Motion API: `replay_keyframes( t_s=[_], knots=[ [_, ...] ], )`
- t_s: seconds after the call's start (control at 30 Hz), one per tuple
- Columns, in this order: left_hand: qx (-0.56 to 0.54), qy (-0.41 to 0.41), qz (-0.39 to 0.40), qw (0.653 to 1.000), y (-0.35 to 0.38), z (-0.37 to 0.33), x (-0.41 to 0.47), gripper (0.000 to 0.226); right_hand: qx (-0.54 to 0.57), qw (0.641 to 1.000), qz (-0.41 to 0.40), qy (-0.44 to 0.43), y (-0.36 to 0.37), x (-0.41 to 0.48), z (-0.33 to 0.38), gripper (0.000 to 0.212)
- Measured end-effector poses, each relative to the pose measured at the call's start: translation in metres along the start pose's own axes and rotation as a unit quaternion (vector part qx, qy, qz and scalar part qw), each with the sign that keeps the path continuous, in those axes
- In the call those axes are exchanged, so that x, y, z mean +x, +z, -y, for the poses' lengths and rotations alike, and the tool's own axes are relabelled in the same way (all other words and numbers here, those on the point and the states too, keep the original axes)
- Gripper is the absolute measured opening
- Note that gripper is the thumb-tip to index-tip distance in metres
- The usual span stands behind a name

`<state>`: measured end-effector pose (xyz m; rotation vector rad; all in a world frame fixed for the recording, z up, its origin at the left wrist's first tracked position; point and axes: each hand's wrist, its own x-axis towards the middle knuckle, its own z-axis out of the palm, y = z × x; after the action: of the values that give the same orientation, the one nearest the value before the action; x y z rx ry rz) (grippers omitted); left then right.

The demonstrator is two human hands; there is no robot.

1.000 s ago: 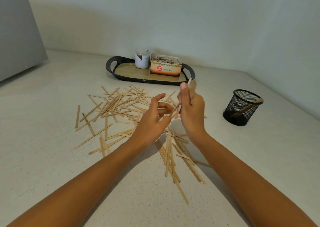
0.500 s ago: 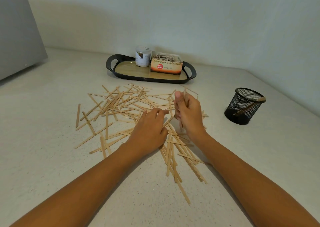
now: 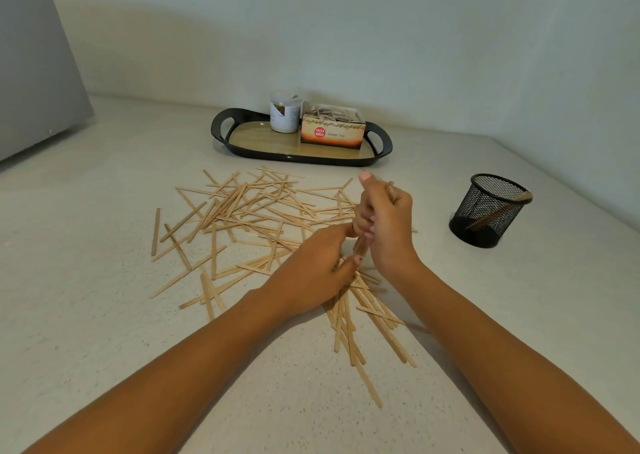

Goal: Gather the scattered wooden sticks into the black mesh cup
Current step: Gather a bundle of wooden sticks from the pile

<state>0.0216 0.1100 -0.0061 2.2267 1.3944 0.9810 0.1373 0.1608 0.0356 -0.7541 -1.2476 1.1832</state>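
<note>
Fingers [image 3: 364,223] of the right hand [image 3: 391,227] clamp a stick bundle [image 3: 360,246] mid-frame; the left hand [image 3: 311,275] hides its grip; best square the ends first.

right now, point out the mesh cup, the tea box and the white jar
mesh cup [image 3: 474,204], head view, left part of its mesh wall
tea box [image 3: 332,137], head view, middle of front face
white jar [image 3: 284,116], head view, middle of its body
</note>
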Motion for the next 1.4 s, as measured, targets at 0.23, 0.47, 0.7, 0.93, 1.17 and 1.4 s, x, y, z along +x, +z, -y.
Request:
replay_keyframes(
  t_s=[0.23, 0.47, 0.7, 0.93, 1.17, 1.4],
  knots=[
    [-0.18, -0.018, -0.064, 0.981, -0.003, -0.017, -0.001, 0.017, 0.069, 0.996, 0.04, -0.028, 0.014, -0.01, 0.024, 0.053],
    [-0.43, -0.084, -0.085, 0.895, -0.01, -0.024, 0.005, 0.028, 0.004, 0.987, 0.084, -0.139, 0.021, -0.018, 0.044, 0.017],
    [-0.476, -0.097, -0.07, 0.872, -0.005, -0.013, 0.01, 0.034, -0.397, 0.867, 0.094, -0.285, -0.006, -0.027, 0.053, 0.026],
    [-0.459, -0.119, -0.09, 0.876, 0.002, -0.016, 0.01, 0.031, -0.403, 0.879, 0.039, -0.251, -0.032, -0.037, 0.062, 0.017],
    [-0.199, -0.087, -0.128, 0.968, 0.0, -0.013, 0.0, 0.022, -0.407, 0.9, -0.09, -0.127, -0.06, -0.03, 0.066, 0.022],
    [0.139, 0.007, -0.019, 0.99, 0.005, 0.007, -0.004, 0.043, -0.479, 0.797, -0.305, -0.207, -0.119, 0.01, 0.104, 0.033]
  ],
)
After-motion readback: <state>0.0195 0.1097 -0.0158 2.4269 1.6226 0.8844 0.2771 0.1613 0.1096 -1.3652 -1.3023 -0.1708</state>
